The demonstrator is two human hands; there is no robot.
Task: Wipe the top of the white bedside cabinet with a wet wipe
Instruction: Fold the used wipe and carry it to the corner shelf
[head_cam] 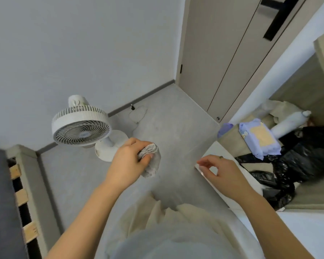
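My left hand (128, 161) is shut on a crumpled, greyish used wet wipe (151, 161), held in the air above the grey floor. My right hand (220, 171) hovers with fingers apart and empty, just over the near corner of a white surface (216, 149) at the right, which may be the white bedside cabinet's top; I cannot tell for sure. A light purple pack of wet wipes (259, 138) lies further right on black plastic bags.
A white pedestal fan (81, 126) stands on the floor at the left, near the wall. Black rubbish bags (295, 165) and a white bottle (290, 121) fill the recess at right. A bed frame with wooden slats (21, 197) runs along the left edge. A closed door (219, 53) is behind.
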